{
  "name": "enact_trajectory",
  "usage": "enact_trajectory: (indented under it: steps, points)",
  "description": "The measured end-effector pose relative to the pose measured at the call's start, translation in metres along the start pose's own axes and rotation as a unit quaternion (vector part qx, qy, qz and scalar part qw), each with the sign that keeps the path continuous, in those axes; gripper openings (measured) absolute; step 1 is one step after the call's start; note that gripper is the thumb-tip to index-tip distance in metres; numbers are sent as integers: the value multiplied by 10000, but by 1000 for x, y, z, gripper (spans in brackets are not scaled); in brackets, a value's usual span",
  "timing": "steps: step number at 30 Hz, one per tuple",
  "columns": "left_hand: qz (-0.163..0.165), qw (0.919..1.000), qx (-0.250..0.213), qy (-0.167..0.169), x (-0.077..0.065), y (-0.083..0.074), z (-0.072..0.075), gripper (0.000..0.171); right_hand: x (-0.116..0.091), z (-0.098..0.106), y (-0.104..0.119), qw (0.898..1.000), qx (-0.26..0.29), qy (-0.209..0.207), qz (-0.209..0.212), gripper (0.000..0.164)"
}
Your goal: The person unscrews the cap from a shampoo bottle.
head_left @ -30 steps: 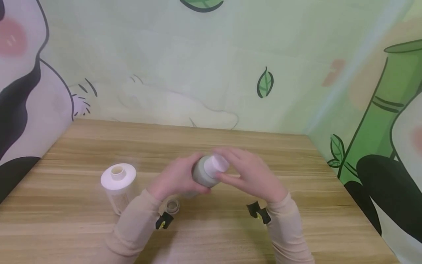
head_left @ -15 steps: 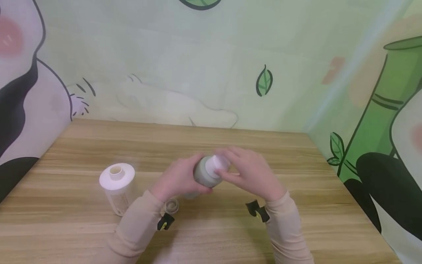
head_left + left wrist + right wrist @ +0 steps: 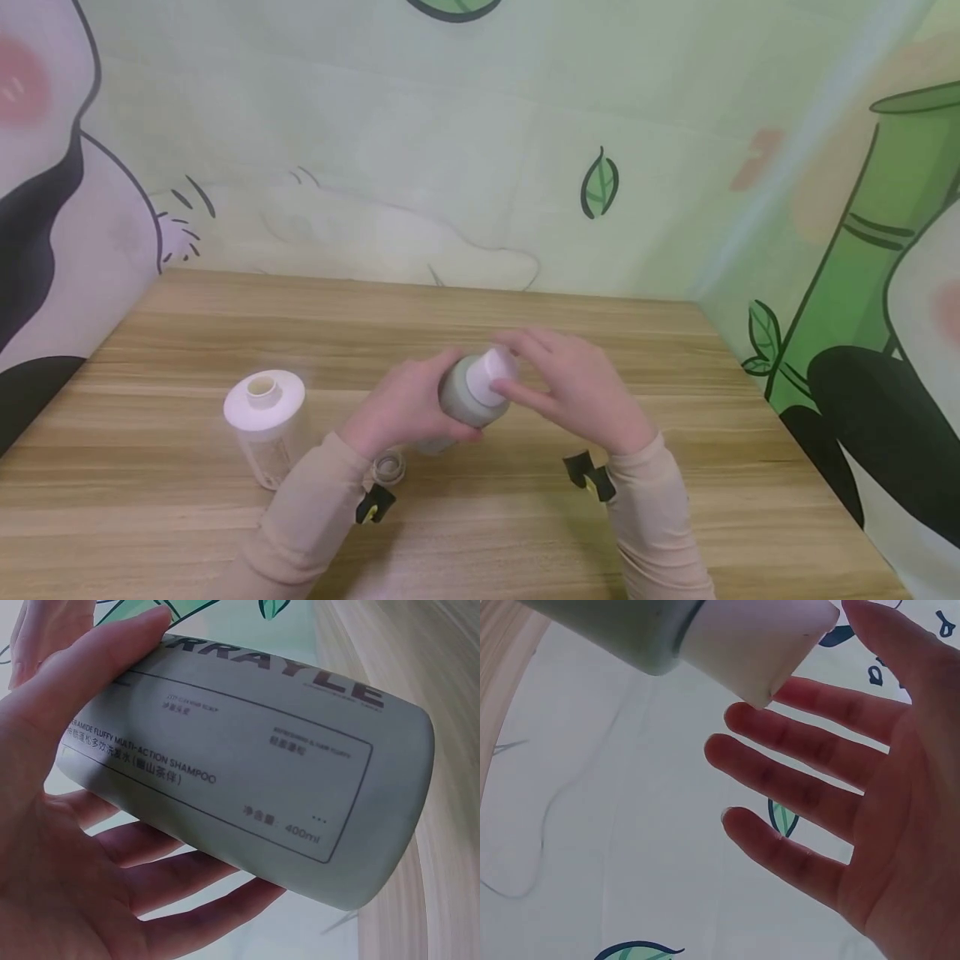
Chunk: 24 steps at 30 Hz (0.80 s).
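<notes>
My left hand [image 3: 408, 404] grips a pale grey-green shampoo bottle [image 3: 465, 400] round its body, holding it tilted up and to the right above the table. In the left wrist view, the thumb lies over the printed bottle [image 3: 247, 765] and the fingers run underneath. A white cap [image 3: 491, 377] sits on the bottle's upper end. My right hand [image 3: 577, 387] has its thumb and index finger at either side of this cap [image 3: 754, 645]. Its other fingers [image 3: 787, 776] are spread, apart from the bottle.
A white bottle [image 3: 266, 429] with an uncapped neck stands upright at the left. A small round ring-like piece [image 3: 388, 467] lies by the left wrist. The wooden table [image 3: 600, 533] ends at a printed wall cloth [image 3: 450, 150].
The right hand's fingers have shifted slightly up and back on the cap, showing more of it. The left hand and shampoo bottle have hardly moved. The view has shifted slightly.
</notes>
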<state>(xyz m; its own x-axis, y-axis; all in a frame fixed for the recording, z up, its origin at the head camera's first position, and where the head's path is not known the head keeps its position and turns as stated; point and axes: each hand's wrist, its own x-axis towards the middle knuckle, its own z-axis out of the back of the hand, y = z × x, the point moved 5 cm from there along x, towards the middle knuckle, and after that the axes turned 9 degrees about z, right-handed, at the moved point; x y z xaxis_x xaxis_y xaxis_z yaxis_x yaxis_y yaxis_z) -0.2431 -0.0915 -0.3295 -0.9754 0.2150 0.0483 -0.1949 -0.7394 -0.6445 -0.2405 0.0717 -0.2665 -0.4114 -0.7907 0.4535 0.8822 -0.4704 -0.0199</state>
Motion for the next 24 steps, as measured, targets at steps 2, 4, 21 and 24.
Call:
enact_trajectory:
  steps: [2, 4, 21, 24]
  points:
    - [49, 10000, 24, 27, 0, 1, -1, 77, 0, 0, 0, 10000, -46, -34, 31, 39]
    - [67, 10000, 30, 40, 0, 0, -1, 77, 1, 0, 1, 9999, -88, -66, 86, 38]
    - [36, 10000, -28, 54, 0, 1, -1, 79, -2, 5, 3, 9966, 261, -107, 777, 45]
    - [36, 10000, -43, 57, 0, 0, 0, 78, -3, 7, 0, 9981, 237, -186, 538, 46]
